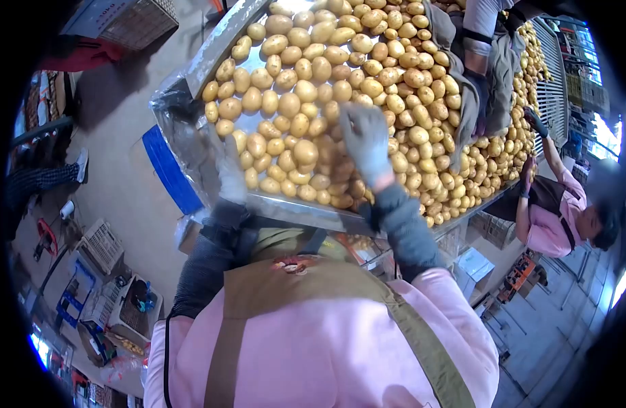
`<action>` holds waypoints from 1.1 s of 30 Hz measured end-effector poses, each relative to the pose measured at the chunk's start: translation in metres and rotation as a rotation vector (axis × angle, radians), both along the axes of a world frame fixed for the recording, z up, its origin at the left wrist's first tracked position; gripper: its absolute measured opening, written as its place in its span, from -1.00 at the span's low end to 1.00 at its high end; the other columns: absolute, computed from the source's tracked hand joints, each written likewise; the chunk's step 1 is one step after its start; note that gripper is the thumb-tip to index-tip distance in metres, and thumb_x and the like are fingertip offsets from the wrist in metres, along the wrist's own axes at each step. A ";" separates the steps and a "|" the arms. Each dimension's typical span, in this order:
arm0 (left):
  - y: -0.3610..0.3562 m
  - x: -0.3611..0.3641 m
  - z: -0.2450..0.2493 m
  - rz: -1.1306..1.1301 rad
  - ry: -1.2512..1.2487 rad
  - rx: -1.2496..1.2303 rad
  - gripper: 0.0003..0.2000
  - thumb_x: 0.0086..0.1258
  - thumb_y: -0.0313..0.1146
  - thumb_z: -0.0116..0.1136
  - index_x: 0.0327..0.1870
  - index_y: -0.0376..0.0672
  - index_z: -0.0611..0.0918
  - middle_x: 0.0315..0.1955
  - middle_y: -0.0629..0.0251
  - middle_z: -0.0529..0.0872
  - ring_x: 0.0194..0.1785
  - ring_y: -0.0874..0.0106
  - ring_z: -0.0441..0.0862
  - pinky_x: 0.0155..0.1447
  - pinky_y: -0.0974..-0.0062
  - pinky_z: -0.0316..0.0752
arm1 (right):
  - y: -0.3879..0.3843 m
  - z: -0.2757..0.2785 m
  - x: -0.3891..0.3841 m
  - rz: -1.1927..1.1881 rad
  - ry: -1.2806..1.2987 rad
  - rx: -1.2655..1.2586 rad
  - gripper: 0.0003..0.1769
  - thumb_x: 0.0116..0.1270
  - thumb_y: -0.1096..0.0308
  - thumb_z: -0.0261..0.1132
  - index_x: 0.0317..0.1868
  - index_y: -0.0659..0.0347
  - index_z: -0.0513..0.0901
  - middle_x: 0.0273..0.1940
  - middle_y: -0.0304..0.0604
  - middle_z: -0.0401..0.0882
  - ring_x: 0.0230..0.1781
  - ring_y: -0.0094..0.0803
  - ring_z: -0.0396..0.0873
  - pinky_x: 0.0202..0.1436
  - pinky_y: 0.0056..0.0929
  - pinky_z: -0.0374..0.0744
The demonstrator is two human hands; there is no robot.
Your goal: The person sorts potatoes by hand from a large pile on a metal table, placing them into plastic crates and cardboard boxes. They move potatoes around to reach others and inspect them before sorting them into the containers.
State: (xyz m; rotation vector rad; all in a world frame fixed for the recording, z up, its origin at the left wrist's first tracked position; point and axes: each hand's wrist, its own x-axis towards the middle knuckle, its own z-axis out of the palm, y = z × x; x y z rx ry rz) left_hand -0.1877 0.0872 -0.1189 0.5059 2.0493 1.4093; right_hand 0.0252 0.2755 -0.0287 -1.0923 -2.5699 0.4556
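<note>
Looking down in the head view, we find the potatoes [289,104] spread across a metal table [253,62], loosely at the left and heaped thickly toward the right. We judge that its rim [306,209] serves to stop them rolling off, and that the thinner layer makes single ones easier to see and pick. The gloved right hand [366,136] is over the potatoes, its fingers curled inward; blur and the back of the hand hide the palm, so we cannot tell whether it grasps one. The gloved left hand [231,173] is by the near left corner, just beside the outermost potatoes; we cannot tell whether it holds anything.

For room, we note metal showing between the potatoes at the left. Clear plastic [185,143] and a blue bin [170,170] bound that side. On the right, the denser heap, a grey cloth [445,34] and another person's sleeve [477,27] narrow the space, while a co-worker [547,228] reaches in beyond.
</note>
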 end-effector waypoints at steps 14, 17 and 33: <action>0.175 -0.066 0.065 -0.657 0.742 0.003 -0.62 0.53 -0.36 0.04 0.34 -0.12 0.55 0.29 0.02 0.57 0.30 0.08 0.57 0.39 0.21 0.47 | -0.004 0.033 -0.032 -0.397 0.394 -0.855 -0.67 0.32 0.47 0.29 0.10 0.22 0.63 -0.02 -0.16 0.66 0.01 -0.32 0.61 0.10 -0.40 0.58; 0.271 -0.089 0.005 -0.794 1.224 -0.182 -0.70 0.51 -0.38 -0.05 0.17 -0.07 0.62 0.19 -0.01 0.63 0.20 0.04 0.65 0.23 0.14 0.60 | -0.064 0.013 -0.005 0.026 0.247 -0.577 -0.64 0.00 0.48 0.44 -0.11 0.19 0.67 -0.17 0.01 0.64 -0.15 0.06 0.61 -0.03 -0.15 0.58; 0.238 -0.018 0.110 -0.836 0.507 -0.037 -0.56 0.44 -0.11 0.15 0.27 -0.05 0.53 -0.12 0.05 0.75 -0.09 0.08 0.73 0.01 0.16 0.60 | -0.107 0.051 0.056 -0.470 0.973 -1.129 -0.32 0.30 0.25 0.42 0.40 0.20 0.45 0.23 0.14 0.59 -0.10 -0.05 0.69 0.04 -0.23 0.62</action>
